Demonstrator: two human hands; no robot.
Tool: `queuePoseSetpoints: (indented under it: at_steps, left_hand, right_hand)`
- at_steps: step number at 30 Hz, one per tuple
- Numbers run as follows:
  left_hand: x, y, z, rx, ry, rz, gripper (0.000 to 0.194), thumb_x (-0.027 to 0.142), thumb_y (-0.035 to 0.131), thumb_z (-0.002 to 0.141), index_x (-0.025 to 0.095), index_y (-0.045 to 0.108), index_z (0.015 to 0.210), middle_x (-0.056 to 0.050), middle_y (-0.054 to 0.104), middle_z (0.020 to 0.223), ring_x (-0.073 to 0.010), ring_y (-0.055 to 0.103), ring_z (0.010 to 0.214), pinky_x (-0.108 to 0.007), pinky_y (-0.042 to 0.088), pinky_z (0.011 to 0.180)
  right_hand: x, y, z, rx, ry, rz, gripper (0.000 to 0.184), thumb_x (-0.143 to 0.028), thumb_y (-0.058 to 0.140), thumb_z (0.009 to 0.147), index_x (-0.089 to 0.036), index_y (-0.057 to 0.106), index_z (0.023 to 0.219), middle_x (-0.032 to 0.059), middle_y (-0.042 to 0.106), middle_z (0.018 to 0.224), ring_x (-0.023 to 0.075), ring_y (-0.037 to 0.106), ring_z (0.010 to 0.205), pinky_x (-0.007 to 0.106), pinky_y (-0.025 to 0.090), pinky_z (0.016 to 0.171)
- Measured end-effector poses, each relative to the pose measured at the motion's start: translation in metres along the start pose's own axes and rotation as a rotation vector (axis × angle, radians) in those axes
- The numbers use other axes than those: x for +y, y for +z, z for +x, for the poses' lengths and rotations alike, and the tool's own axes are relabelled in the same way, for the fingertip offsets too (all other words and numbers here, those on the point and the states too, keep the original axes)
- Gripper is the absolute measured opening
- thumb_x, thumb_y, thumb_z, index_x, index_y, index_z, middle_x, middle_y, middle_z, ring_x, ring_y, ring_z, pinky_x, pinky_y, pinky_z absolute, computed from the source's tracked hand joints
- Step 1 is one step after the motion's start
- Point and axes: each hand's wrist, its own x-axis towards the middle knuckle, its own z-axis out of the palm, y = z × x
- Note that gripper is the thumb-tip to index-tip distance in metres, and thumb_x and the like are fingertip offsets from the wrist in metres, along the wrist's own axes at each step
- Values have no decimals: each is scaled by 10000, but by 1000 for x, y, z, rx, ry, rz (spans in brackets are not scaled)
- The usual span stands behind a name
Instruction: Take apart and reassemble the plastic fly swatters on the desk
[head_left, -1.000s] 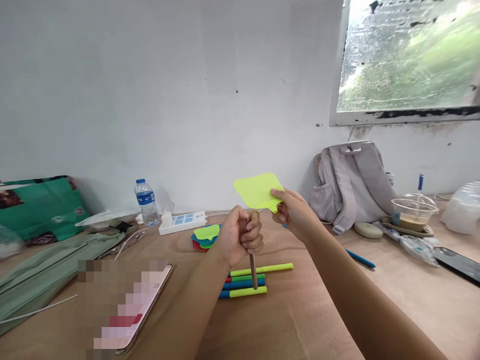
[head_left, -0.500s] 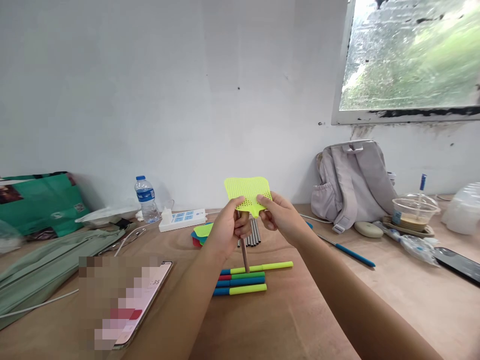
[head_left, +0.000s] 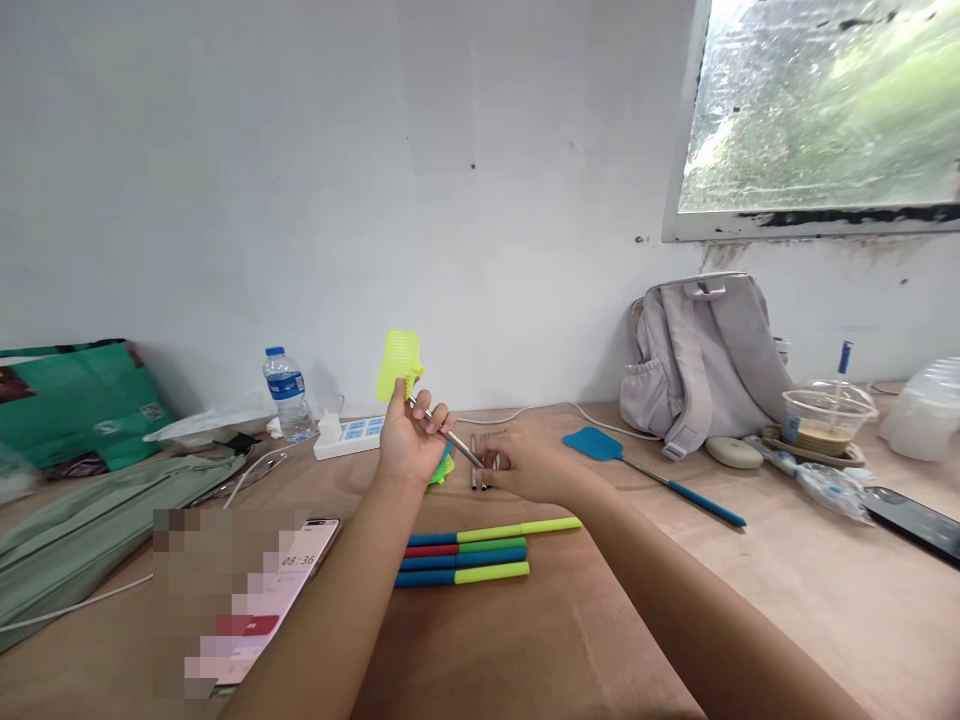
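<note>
Currently, a metal rod (head_left: 465,448) is held aslant between both hands, off the table (head_left: 585,625). Its upper part is gripped by the curled fingers of the left hand (head_left: 409,440); its lower end is pinched by the right hand (head_left: 521,465). A yellow-green mesh head (head_left: 400,358) is held up at the left thumb, by the rod's top; whether the two are joined can't be told. Loose tubes (head_left: 474,480) are partly hidden by the right hand. Coloured handles (head_left: 491,547) are laid side by side, nearer the wearer than both hands. Right of the right hand, a blue swatter (head_left: 592,443) is laid flat. Left of the left hand, a power strip (head_left: 345,446) is placed.
</note>
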Motion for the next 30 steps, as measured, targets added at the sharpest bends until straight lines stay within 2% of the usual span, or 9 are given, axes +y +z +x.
queuePoseSetpoints:
  at_steps: [3,5,8,11,15,18,21,27,30]
  left_hand:
    - [3,-6,8,76,73,176,121,311,530,770,191,518,770,64,498,566,-53,460,420,-201,372,465]
    - [7,-14,15,141,91,403,123,278,532,760,171,534,822,10,587,750,-69,550,537,-205,416,524]
    - [15,-34,25,214,-14,821,207,278,485,771,171,530,942,-36,602,920,-85,587,597,-217,443,549]
    - [22,-57,32,299,-84,1098,256,289,470,764,155,530,974,-56,617,908,-85,577,574,-203,426,512]
    - [26,-84,37,355,-148,1339,230,265,574,667,130,576,854,-52,641,771,-109,546,502,-203,370,435]
    - [27,-101,39,375,-241,1539,178,252,590,645,121,590,766,-71,656,719,-162,584,564,-222,383,454]
    - [26,-115,41,374,-311,1718,175,243,563,667,116,602,780,-111,669,831,-206,617,746,-230,418,541]
    - [20,-132,43,340,-456,2012,401,350,570,640,73,605,928,-181,649,926,-301,597,886,-299,444,635]
    - [14,-135,41,284,-489,2132,526,383,567,623,77,574,1050,-212,580,1074,-353,548,977,-369,435,732]
  right_hand:
    - [11,2,5,-45,50,-35,147,-243,510,763,-157,583,668,-35,518,582,72,421,528,190,260,498]
    - [23,3,7,-35,197,-89,127,-242,532,749,-163,607,685,-23,551,610,82,452,556,193,278,503]
    - [47,4,8,-19,427,-152,82,-196,589,694,-169,641,751,12,613,686,118,528,626,201,331,529]
    - [75,9,8,-16,603,-203,88,-150,593,671,-137,654,733,67,625,654,171,572,624,233,362,520]
    - [106,21,6,14,767,-250,90,-145,573,685,-122,656,712,117,637,679,222,605,683,255,398,527]
    - [120,30,4,26,805,-229,104,-165,559,703,-128,651,672,113,644,663,207,613,665,245,414,528]
    - [129,36,2,39,799,-185,177,-203,518,742,-143,641,631,84,642,604,167,604,589,225,412,517]
    - [133,42,2,60,721,-140,115,-151,539,693,-138,644,649,48,644,610,133,573,545,202,373,496]
    - [131,43,3,51,672,-122,118,-137,539,678,-125,655,665,38,639,609,127,560,545,201,361,500]
